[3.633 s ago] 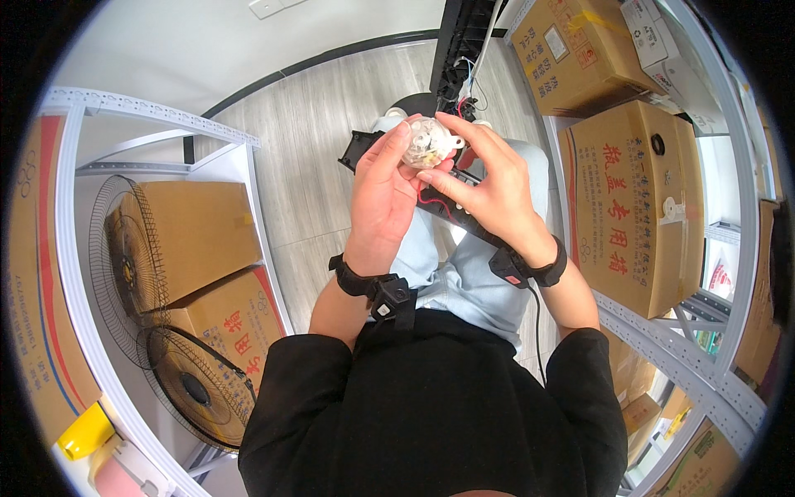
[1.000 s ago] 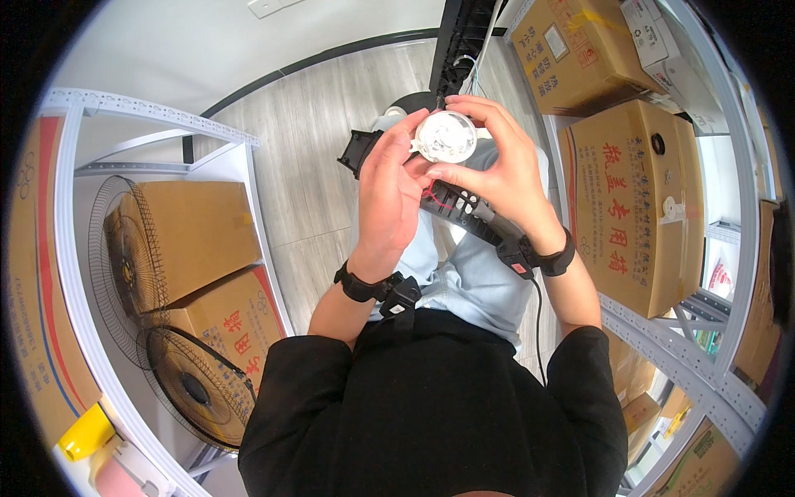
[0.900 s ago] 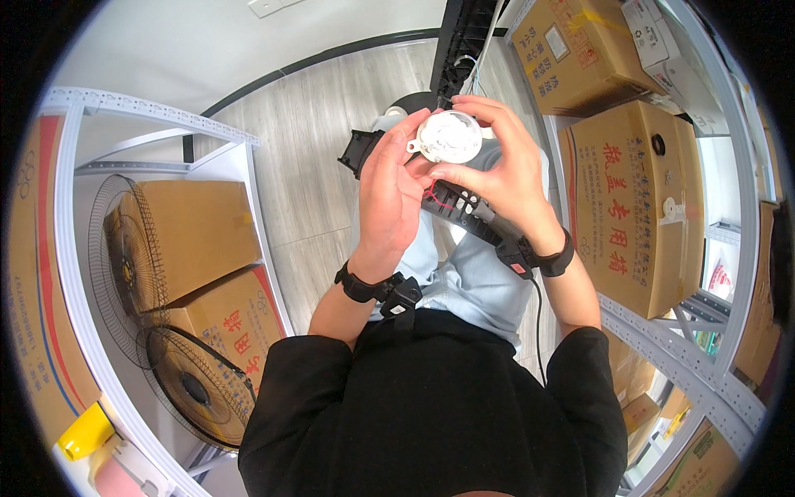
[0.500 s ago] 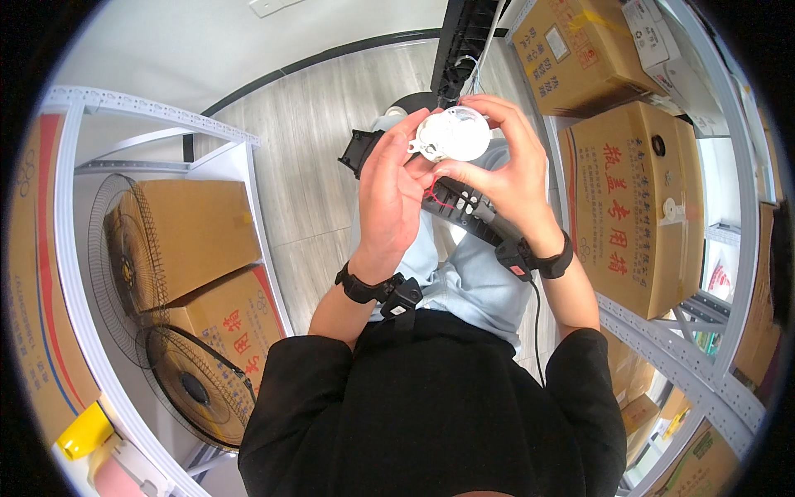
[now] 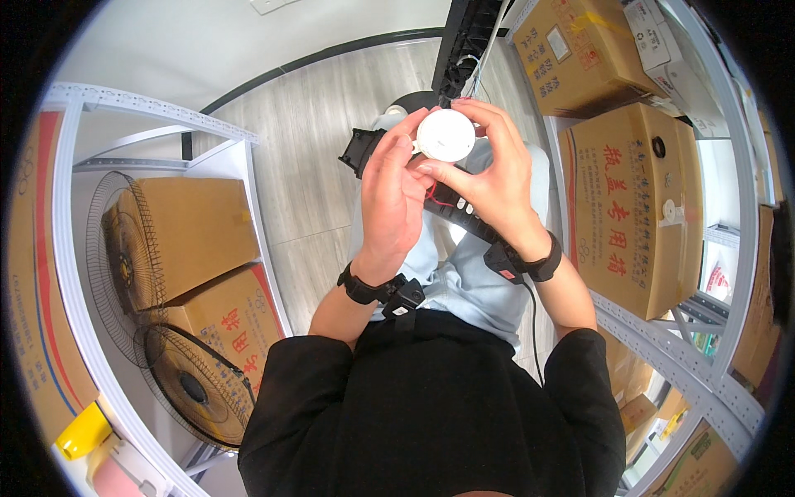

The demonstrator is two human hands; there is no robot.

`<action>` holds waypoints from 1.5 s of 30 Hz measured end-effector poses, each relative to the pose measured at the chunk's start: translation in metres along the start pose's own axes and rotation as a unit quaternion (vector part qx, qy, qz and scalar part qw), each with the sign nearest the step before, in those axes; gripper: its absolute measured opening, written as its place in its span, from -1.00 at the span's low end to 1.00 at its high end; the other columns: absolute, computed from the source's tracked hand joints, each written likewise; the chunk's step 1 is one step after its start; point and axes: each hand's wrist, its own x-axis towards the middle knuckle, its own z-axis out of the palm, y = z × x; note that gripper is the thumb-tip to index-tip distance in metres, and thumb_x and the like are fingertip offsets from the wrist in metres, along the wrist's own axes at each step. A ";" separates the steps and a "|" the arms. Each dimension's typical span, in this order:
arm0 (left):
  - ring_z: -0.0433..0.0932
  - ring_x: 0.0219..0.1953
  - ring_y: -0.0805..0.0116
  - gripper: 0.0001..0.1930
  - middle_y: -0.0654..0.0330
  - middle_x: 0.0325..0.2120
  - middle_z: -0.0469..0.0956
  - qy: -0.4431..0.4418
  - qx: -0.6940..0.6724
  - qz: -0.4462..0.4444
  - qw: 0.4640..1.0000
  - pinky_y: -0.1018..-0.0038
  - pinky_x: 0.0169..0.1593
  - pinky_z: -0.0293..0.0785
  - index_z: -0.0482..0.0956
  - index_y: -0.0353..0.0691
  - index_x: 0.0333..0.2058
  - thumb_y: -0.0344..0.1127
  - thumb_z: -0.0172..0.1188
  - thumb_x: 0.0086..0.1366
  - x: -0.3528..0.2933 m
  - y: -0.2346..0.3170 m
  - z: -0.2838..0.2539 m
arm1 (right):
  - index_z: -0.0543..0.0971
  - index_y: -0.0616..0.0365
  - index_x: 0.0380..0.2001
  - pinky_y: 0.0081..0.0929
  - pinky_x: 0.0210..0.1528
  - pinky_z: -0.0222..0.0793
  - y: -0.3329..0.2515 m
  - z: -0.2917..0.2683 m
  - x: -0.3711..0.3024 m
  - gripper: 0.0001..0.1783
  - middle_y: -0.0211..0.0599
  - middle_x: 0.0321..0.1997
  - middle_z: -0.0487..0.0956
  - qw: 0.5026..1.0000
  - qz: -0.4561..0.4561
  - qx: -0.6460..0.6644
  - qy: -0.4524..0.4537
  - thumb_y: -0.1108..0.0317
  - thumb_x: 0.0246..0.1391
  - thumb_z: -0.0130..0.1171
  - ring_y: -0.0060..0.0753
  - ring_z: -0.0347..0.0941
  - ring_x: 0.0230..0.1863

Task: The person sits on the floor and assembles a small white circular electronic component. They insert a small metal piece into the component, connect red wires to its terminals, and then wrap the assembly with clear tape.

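Both my hands are raised over my lap around a round white plastic part (image 5: 446, 135), its smooth round face turned up. My left hand (image 5: 392, 195) grips it from the left, where a small tab shows at its edge. The fingers and thumb of my right hand (image 5: 502, 166) curve round its right side. Thin red wires (image 5: 440, 197) hang just beneath. Under the hands a black plastic body (image 5: 458, 214) with pale buttons lies across my lap, partly hidden.
Beyond my hands a long black upright piece (image 5: 464, 50) stands with loose thin wires (image 5: 474, 73). Left, a shelf (image 5: 157, 111) holds cartons (image 5: 199, 224) and wire fan guards (image 5: 124, 257). More cartons (image 5: 629, 207) fill the right shelf. A black cable (image 5: 536, 331) runs from my right wrist.
The round white face has shifted left and turned more squarely upward, now covering the lobed white piece seen beside it before. My right hand has moved slightly left with it.
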 end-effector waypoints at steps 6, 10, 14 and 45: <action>0.44 0.09 0.19 -0.58 -0.03 0.14 0.35 -0.003 0.000 -0.001 1.000 0.29 0.10 0.42 0.26 -0.44 0.15 -0.27 -0.18 0.44 0.001 0.001 0.000 | 0.48 0.20 -0.09 -0.31 0.01 0.40 -0.001 0.000 -0.001 -0.27 -0.16 -0.07 0.53 1.000 -0.007 0.012 0.012 0.17 -0.39 0.55 -0.16 0.47 -0.03; 0.43 0.12 0.13 -0.58 -0.06 0.15 0.33 0.000 -0.011 -0.009 1.000 0.24 0.14 0.39 0.25 -0.42 0.16 -0.29 -0.16 0.44 -0.001 0.004 0.000 | 0.47 0.20 -0.03 -0.37 0.00 0.40 0.006 -0.003 -0.003 -0.26 -0.20 -0.08 0.54 0.993 0.053 0.098 0.027 0.22 -0.36 0.54 -0.25 0.50 -0.06; 0.41 0.14 0.07 -0.52 -0.13 0.14 0.33 0.016 0.011 -0.008 1.000 0.22 0.18 0.35 0.16 -0.48 0.20 -0.31 -0.17 0.39 -0.001 0.005 0.006 | 0.47 0.19 0.01 -0.42 -0.02 0.41 0.010 -0.009 0.003 -0.28 -0.21 -0.06 0.54 0.977 0.079 0.196 0.029 0.26 -0.29 0.52 -0.34 0.53 -0.11; 0.36 0.18 0.17 -0.46 -0.10 0.19 0.28 -0.031 0.022 -0.007 0.999 0.32 0.19 0.35 0.14 -0.46 0.23 -0.65 -0.12 0.25 -0.002 0.005 0.006 | 0.51 0.11 0.00 -0.39 -0.05 0.40 0.007 -0.019 0.003 -0.27 -0.23 0.02 0.51 0.998 0.008 0.047 -0.047 0.16 -0.32 0.51 -0.25 0.45 0.03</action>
